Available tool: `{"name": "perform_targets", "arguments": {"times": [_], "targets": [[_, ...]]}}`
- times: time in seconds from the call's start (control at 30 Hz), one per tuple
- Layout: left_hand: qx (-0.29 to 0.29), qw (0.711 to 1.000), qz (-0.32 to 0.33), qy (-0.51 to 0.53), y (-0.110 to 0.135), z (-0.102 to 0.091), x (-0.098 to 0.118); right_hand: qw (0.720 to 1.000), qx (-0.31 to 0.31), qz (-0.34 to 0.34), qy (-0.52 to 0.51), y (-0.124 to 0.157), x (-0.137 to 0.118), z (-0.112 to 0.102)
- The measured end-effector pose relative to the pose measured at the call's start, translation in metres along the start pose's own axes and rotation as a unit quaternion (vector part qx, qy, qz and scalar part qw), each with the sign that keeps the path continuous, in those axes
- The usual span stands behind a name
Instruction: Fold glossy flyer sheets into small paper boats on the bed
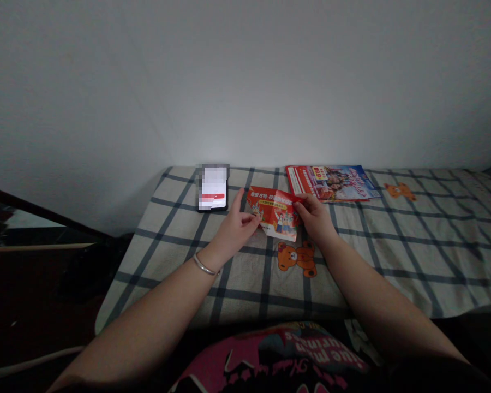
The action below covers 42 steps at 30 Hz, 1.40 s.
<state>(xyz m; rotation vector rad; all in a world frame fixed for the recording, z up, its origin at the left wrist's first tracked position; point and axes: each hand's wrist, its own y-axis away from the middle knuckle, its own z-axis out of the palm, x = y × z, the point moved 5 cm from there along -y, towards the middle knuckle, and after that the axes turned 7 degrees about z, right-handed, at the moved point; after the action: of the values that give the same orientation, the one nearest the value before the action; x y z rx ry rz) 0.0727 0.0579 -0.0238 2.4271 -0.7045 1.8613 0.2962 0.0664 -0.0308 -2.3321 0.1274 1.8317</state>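
Note:
Between my hands is a red printed leaflet (276,210) with white lettering and cartoon figures, its surface bent by creases. My left hand (238,222) pinches its lower left edge between thumb and fingers, with the index finger stretched upward. At its upper right edge, my right hand (313,215) grips the paper between thumb and fingers. A silver bracelet (204,264) circles my left wrist. Just behind the right hand lies a stack of colourful flyers (331,183), red and blue.
A phone (213,188) with a lit, partly blurred screen lies left of the leaflet. The checked tablecloth (245,289) carries printed bears. A pale wall (245,82) rises along the table's back edge. Dark floor and a dark bag-like shape (92,270) are at the left.

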Motion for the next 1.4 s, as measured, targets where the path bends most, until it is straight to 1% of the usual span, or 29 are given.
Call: {"name": "perform_targets", "arguments": {"times": [0.07, 0.13, 0.2, 0.27, 0.33, 0.4, 0.47, 0.57, 0.63, 0.73, 0.9, 0.97, 1.07, 1.17, 1.3, 1.4], "targets": [[-0.018, 0.997, 0.023, -0.078, 0.002, -0.002, 0.007, 0.997, 0.006, -0.024, 0.072, 0.001, -0.004, -0.001], [-0.051, 0.982, 0.042, -0.176, 0.003, -0.001, 0.015, 0.988, 0.007, -0.046, 0.145, 0.004, -0.009, 0.0], [-0.042, 0.962, 0.057, -0.265, 0.003, -0.004, 0.022, 0.976, 0.009, -0.062, 0.21, 0.006, -0.014, 0.001], [-0.034, 0.936, 0.107, -0.335, 0.002, -0.004, 0.03, 0.959, 0.014, -0.075, 0.272, 0.008, -0.017, 0.002], [-0.041, 0.909, 0.177, -0.375, 0.002, -0.001, 0.037, 0.941, 0.02, -0.09, 0.325, 0.008, -0.019, 0.004], [-0.07, 0.887, 0.235, -0.392, 0.003, 0.005, 0.04, 0.927, 0.024, -0.107, 0.358, 0.008, -0.019, 0.005], [-0.102, 0.867, 0.26, -0.414, 0.005, 0.011, 0.04, 0.922, 0.018, -0.114, 0.369, 0.006, -0.018, 0.005], [-0.137, 0.843, 0.257, -0.452, 0.009, 0.017, 0.038, 0.931, -0.004, -0.102, 0.352, 0.005, -0.016, 0.005], [-0.149, 0.841, 0.241, -0.46, 0.01, 0.019, 0.036, 0.94, -0.02, -0.096, 0.327, 0.005, -0.015, 0.003], [-0.159, 0.847, 0.226, -0.455, 0.01, 0.021, 0.033, 0.947, -0.058, -0.1, 0.299, 0.005, -0.014, 0.001], [-0.159, 0.844, 0.213, -0.466, 0.011, 0.02, 0.028, 0.946, -0.134, -0.148, 0.256, 0.007, -0.015, -0.004], [-0.162, 0.84, 0.203, -0.476, 0.012, 0.019, 0.025, 0.94, -0.151, -0.162, 0.259, 0.007, -0.015, -0.004], [-0.171, 0.839, 0.188, -0.481, 0.013, 0.019, 0.022, 0.928, -0.146, -0.19, 0.286, 0.009, -0.019, -0.004], [-0.164, 0.842, 0.183, -0.481, 0.013, 0.018, 0.021, 0.907, -0.146, -0.237, 0.317, 0.015, -0.027, -0.001], [-0.157, 0.847, 0.178, -0.476, 0.012, 0.018, 0.018, 0.877, -0.194, -0.286, 0.333, 0.023, -0.031, 0.004], [-0.158, 0.849, 0.178, -0.472, 0.012, 0.017, 0.014, 0.869, -0.232, -0.302, 0.315, 0.025, -0.03, 0.007]]}}
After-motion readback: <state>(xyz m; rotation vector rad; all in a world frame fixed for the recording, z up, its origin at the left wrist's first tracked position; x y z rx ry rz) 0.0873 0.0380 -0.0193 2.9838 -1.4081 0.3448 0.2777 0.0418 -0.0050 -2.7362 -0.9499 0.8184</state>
